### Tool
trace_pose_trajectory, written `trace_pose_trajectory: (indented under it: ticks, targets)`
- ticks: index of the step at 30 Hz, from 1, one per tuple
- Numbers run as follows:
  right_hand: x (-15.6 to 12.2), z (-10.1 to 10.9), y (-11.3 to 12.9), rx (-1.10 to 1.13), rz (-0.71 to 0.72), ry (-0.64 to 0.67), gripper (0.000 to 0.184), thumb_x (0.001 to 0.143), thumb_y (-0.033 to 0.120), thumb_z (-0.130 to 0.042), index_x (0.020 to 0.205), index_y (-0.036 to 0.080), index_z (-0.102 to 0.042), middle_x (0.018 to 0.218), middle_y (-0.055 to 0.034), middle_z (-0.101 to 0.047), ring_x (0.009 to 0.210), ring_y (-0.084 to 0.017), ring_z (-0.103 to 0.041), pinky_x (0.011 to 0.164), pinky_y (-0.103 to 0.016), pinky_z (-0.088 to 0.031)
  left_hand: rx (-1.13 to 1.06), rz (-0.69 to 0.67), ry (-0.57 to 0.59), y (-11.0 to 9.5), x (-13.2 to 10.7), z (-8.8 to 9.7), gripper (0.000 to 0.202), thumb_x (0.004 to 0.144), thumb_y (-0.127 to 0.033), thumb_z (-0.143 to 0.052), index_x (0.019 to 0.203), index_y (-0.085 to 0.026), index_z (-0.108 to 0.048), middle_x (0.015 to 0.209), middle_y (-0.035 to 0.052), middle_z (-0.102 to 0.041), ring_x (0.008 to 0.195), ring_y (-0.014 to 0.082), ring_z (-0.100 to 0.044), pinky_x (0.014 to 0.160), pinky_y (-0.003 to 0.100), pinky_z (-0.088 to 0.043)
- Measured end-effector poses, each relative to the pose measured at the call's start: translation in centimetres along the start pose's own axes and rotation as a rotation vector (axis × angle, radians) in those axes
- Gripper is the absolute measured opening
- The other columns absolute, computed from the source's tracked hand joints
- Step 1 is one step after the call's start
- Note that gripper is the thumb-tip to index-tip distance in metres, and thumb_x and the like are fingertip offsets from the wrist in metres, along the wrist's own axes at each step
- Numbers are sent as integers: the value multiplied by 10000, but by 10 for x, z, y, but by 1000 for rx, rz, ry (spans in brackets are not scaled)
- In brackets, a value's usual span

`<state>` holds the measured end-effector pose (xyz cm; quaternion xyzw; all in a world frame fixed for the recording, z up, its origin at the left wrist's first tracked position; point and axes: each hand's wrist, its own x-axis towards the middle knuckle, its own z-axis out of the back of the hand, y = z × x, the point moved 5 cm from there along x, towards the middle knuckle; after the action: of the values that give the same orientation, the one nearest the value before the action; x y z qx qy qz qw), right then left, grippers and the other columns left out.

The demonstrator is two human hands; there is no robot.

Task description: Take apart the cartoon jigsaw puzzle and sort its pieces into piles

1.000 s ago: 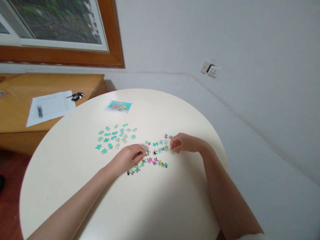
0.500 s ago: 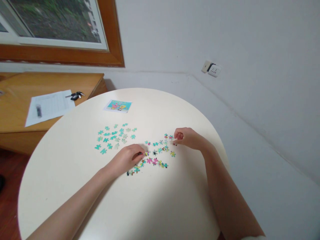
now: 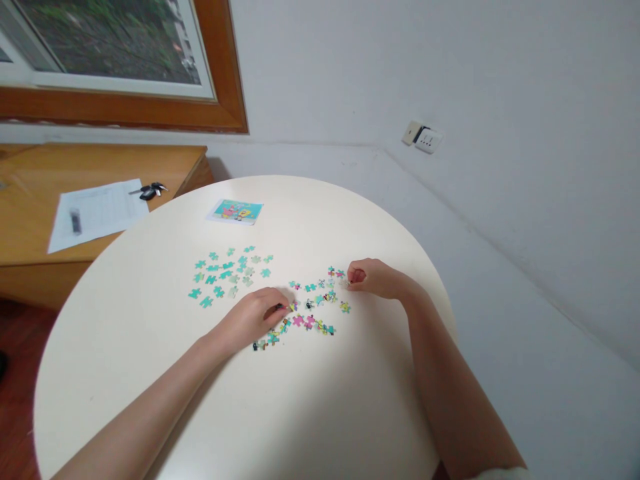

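Note:
My left hand [image 3: 257,313] rests on the table with thumb and fingertips pinched together. A small piece with pink and dark colour shows between its fingers, and a yellow-purple puzzle piece [image 3: 293,306] lies right at the fingertips. My right hand [image 3: 375,277] is curled at the right edge of the coloured pieces, its thumb and forefinger closed on a small puzzle piece [image 3: 346,284] that is mostly hidden. Pink puzzle pieces [image 3: 310,322] lie between and below the hands. Nearby is a yellow puzzle piece [image 3: 345,307].
Several turquoise puzzle pieces [image 3: 227,265] are spread left of my hands. Behind them lies a cartoon picture card [image 3: 236,211] on the round white table [image 3: 320,207]. On a wooden desk [image 3: 175,157] at the left are a paper sheet [image 3: 105,207] and keys [image 3: 150,192].
My right hand has shifted slightly down, and the dark-pink bit seen under its fingertips is now mostly covered. My left hand stays in place.

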<state>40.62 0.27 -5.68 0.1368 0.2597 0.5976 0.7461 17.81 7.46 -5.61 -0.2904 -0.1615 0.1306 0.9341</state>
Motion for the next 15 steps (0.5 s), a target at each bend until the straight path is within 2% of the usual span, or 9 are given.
trace_pose_trajectory:
  ticks: [6,10,15]
  targets:
    - [0,4,-12,158,-72,4,34,653,175,-595,641,171,-563,630,-7,-646,593,-131,-582,525,-214,-421,0,-18,-10,0,0,0,166,837,-217,-453,782,-164,-600,773,36,-627,709,117,-573,659,231,-453]
    - [1,5,-25,89,-142,-22,43,635,162,-627,647,170,-587,619,-1,-647,578,-128,-579,506,-209,-416,-3,-18,-10,1,0,-1,158,836,-211,-458,783,-164,-600,773,34,-625,706,117,-569,655,232,-448]
    - [-1,7,-21,-55,-191,-23,46,649,160,-635,635,168,-592,620,-3,-631,562,-121,-561,467,-208,-360,-11,-7,-4,1,0,-1,159,837,-212,-458,788,-160,-599,768,33,-619,694,115,-564,646,231,-442]
